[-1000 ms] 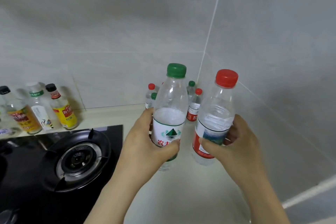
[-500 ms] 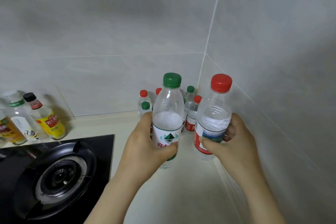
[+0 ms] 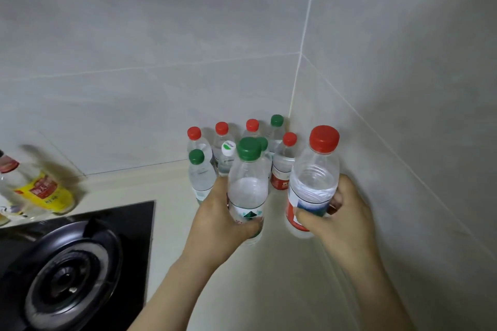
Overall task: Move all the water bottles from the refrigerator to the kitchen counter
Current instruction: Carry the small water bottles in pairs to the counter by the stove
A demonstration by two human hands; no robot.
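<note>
Head view: the left hand (image 3: 220, 220) is wrapped around the lower body of a green-capped water bottle (image 3: 247, 191), thumb across the label, and holds it upright. At its 3 o'clock, just beside it, the right hand (image 3: 341, 220) grasps a red-capped water bottle (image 3: 313, 183) around its red-and-blue label; this bottle tilts slightly. Both sit low over the beige kitchen counter (image 3: 269, 277), but whether their bases touch it cannot be told.

At 12 o'clock from the hands, a cluster of water bottles (image 3: 281, 169) stands on the counter, packed into the corner of the grey tiled wall (image 3: 161, 62). Its caps are red and green, with one white.

At 8 o'clock in the frame lies a black gas stove (image 3: 72, 274). At 9 o'clock a blurred yellow-labelled bottle (image 3: 45, 191) stands by the wall.
</note>
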